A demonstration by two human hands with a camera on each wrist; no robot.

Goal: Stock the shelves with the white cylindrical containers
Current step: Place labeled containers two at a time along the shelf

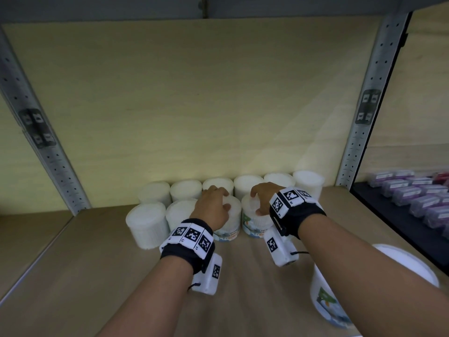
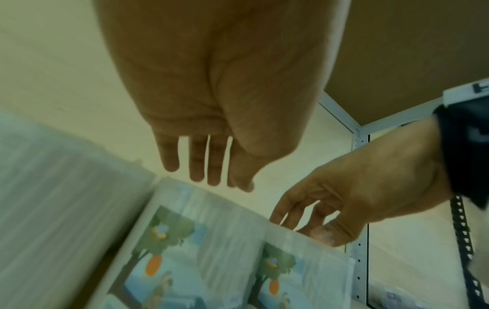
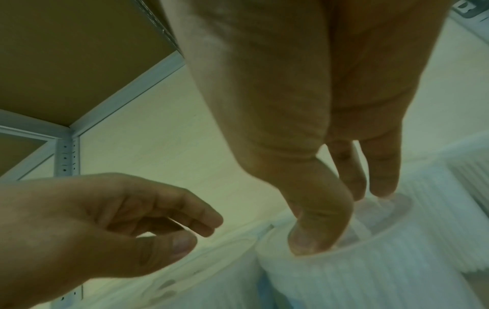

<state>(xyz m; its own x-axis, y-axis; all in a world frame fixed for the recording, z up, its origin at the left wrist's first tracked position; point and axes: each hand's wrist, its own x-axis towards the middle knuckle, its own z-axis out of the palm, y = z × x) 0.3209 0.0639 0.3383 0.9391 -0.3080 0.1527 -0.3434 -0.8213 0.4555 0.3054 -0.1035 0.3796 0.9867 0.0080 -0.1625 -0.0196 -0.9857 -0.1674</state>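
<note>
Head view, shelf: I face a wooden shelf [image 1: 243, 288] with white cylindrical containers [image 1: 185, 190] in two rows against its back edge.
Head view, left hand: my left hand [image 1: 213, 207] sits over the top of a front-row container [image 1: 232, 224]; fingers bent over its lid, thumb at the near side.
Head view, right hand: my right hand [image 1: 263, 197] is on the neighbouring container [image 1: 256, 223], fingertips on its lid.
Head view, spare: one more labelled container [image 1: 325, 295] stands near the shelf's front right corner, under my right forearm.
Head view, next bay: purple boxes [image 1: 413, 190] lie past the right upright.
Left wrist view: my left hand [image 2: 211, 125] has its fingers straight and a little spread, above the two labelled containers; whether they touch, I cannot tell.
Right wrist view: my right hand [image 3: 317, 146] has its thumb and fingertips down on the lid rim, fingers slightly bent and apart, not closed round it.
</note>
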